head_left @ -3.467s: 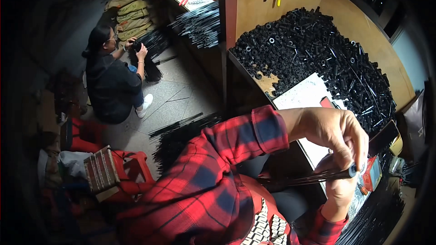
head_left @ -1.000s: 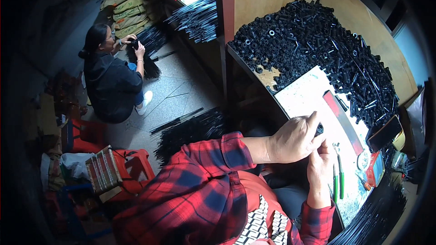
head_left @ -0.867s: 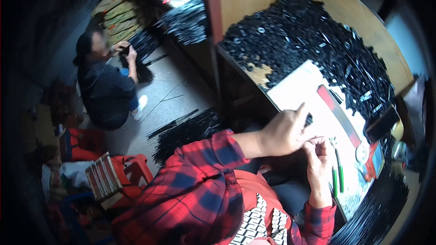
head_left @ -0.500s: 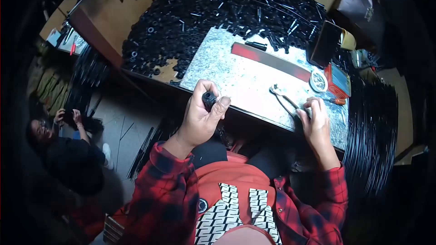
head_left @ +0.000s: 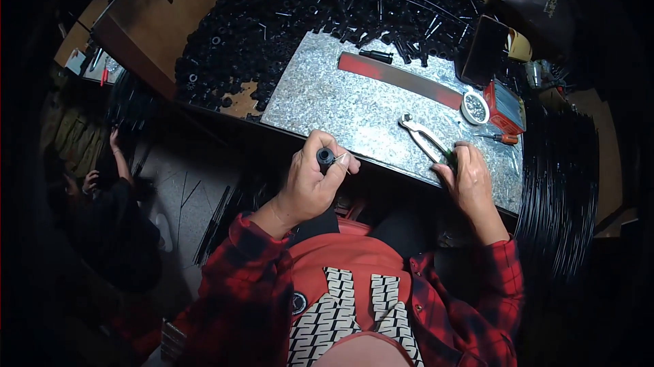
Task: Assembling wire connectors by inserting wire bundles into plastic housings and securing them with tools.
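In my left hand (head_left: 310, 180), the fingers are wrapped round a short black tubular part (head_left: 325, 156), its open round end tipped up toward me. A thin, light-coloured pin or wire (head_left: 345, 165) shows by the thumb and fingertips. My right hand (head_left: 472, 180) is closed at the handle ends of metal pincers (head_left: 426, 141), which lie on the speckled grey work slab (head_left: 327, 94) with their jaws pointing away to the left. The fingers partly hide the grips.
A large heap of black parts (head_left: 286, 13) covers the far bench. On the slab are a red-and-grey bar (head_left: 398, 82), a white cup of small pieces (head_left: 475, 107), a red box (head_left: 505, 112) and a screwdriver (head_left: 505, 139). Black rods (head_left: 558, 183) hang at right. Another person (head_left: 112, 231) sits at left.
My right hand has closed round the pincers' handles, and the pincers have shifted slightly. The black tubular part in my left hand now shows its end more squarely. The co-worker's arm has risen.
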`<act>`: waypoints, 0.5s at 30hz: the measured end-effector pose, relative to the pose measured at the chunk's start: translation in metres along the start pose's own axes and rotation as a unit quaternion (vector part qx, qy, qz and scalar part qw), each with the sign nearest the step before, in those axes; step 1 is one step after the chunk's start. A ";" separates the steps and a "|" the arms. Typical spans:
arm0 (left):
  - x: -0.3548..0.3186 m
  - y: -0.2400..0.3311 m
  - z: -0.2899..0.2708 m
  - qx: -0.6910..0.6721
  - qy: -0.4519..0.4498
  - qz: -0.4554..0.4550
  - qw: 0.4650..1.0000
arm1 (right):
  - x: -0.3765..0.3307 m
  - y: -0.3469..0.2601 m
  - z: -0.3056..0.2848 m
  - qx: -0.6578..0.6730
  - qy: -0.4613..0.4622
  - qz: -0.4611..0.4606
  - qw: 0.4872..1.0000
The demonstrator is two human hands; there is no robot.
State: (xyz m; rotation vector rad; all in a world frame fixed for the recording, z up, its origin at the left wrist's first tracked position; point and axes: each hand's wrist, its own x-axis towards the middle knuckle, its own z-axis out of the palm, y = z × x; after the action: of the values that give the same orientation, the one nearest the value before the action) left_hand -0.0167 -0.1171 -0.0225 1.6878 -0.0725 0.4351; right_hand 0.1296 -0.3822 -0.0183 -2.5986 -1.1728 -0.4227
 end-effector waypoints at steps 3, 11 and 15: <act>-0.001 -0.008 0.000 -0.025 0.020 0.054 0.998 | 0.000 -0.002 0.003 -0.009 -0.009 -0.005 1.000; -0.005 0.000 -0.004 -0.034 -0.066 0.050 0.996 | 0.000 0.001 0.012 -0.029 0.013 -0.036 0.999; -0.007 0.002 -0.004 -0.023 -0.073 0.059 0.995 | 0.001 -0.009 -0.007 0.185 0.067 0.040 0.980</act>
State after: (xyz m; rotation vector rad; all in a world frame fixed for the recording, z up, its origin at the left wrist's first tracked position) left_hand -0.0249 -0.1146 -0.0221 1.6742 -0.2894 0.3948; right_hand 0.1224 -0.3787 -0.0105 -2.2499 -0.9911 -0.3224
